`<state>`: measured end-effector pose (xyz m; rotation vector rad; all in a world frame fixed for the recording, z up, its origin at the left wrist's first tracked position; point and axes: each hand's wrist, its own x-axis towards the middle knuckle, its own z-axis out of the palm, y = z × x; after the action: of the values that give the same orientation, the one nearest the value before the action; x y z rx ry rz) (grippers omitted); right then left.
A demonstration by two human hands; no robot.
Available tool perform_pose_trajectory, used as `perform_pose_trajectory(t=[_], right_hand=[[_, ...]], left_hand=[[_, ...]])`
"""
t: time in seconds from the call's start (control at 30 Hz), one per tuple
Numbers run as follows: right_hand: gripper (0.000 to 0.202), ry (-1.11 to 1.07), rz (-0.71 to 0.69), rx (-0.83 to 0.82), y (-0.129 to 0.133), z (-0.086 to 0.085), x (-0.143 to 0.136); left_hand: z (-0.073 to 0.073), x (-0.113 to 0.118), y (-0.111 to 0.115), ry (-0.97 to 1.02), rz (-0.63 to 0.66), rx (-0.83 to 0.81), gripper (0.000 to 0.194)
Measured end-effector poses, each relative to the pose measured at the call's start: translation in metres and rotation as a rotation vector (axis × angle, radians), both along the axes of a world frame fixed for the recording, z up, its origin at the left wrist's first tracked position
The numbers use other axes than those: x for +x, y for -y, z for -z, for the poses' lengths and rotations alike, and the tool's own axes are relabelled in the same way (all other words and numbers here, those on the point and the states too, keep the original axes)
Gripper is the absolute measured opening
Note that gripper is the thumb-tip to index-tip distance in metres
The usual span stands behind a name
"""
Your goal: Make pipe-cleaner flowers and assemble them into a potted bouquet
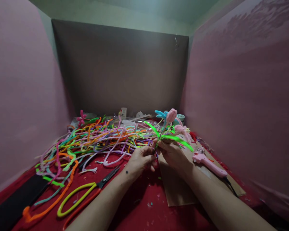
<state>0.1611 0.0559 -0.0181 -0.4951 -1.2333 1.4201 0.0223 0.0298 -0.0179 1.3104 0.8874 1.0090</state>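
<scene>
A pink fuzzy flower bud (171,115) stands upright on a thin dark stem, with long bright green leaves (180,140) spreading to both sides. My left hand (144,158) pinches the lower stem from the left. Just to its right, my right hand (170,152) has its fingers closed on the stem where the green leaves join it. The two hands nearly touch, and the fingertips partly hide the stem. Behind the bud, a light blue flower (161,114) shows.
Many coloured pipe cleaners (115,138) are heaped across the back of the red cloth (144,205). Scissors (77,195) lie at the left front, beside a black item (16,199). A pink glue gun (210,164) rests on cardboard (178,192) at right. Pink walls flank both sides.
</scene>
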Motion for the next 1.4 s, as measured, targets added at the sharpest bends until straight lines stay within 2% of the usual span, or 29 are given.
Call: perform_pose_trajectory(t=[0.23, 0.43, 0.6, 0.83, 0.93, 1.0, 1.17, 1.3, 1.4], right_hand=[[0.011, -0.104, 0.048, -0.007, -0.008, 0.004, -0.002], [0.008, -0.128, 0.013, 0.012, -0.009, 0.006, -0.001], [0.011, -0.069, 0.005, -0.009, -0.003, 0.007, -0.005], [0.012, -0.016, 0.012, 0.002, 0.003, 0.004, -0.009], [0.012, -0.011, -0.011, -0.001, 0.001, 0.006, -0.008], [0.012, -0.012, -0.018, 0.0, -0.001, 0.009, -0.007], [0.016, -0.031, -0.017, -0.007, -0.005, 0.014, -0.007], [0.016, -0.033, -0.026, -0.01, -0.005, 0.014, -0.008], [0.015, -0.027, -0.04, -0.004, -0.005, 0.014, -0.007]], left_hand=[[-0.004, 0.001, 0.006, 0.152, -0.133, -0.05, 0.031], [0.001, 0.001, 0.004, 0.246, -0.14, -0.074, 0.028], [-0.002, 0.003, 0.004, 0.272, -0.161, -0.073, 0.026], [-0.01, 0.003, 0.009, 0.13, -0.148, -0.007, 0.02], [-0.005, 0.003, 0.007, 0.004, -0.158, 0.022, 0.012], [0.001, 0.003, 0.003, -0.112, -0.21, 0.092, 0.003], [0.011, 0.001, 0.0, -0.352, -0.305, 0.404, 0.012], [0.007, 0.0, 0.002, -0.454, -0.292, 0.469, 0.014], [0.005, -0.001, 0.002, -0.457, -0.227, 0.436, 0.012]])
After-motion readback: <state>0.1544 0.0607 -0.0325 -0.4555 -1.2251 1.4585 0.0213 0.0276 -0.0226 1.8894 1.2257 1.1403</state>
